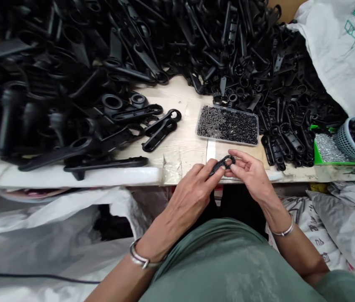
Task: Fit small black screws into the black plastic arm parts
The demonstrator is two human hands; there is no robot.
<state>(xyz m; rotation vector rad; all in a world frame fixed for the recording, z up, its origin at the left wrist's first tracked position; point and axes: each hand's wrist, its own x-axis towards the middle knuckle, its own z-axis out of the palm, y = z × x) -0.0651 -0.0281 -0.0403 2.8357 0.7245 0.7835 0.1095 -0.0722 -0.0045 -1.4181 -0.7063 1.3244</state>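
Close to the table's front edge, my left hand point(198, 186) is closed on a small black plastic handle part point(217, 166) with a ring-shaped end. My right hand point(250, 171) holds that ring end from the other side, thumb and fingers pinching around it. Whether a smaller piece sits in the ring is too small to tell. Just beyond the hands lies a clear shallow tray point(227, 142) filled with tiny black and dark grey pieces. Similar black handle parts point(290, 138) lie in a row to the right of the tray.
Large black plastic parts point(114, 71) are heaped at the back and left. Two ring-ended parts point(161, 134) lie left of the tray. At right stand a green tray point(318, 157) of shiny metal pieces, a blue basket point(347, 136) and a white sack point(347, 63).
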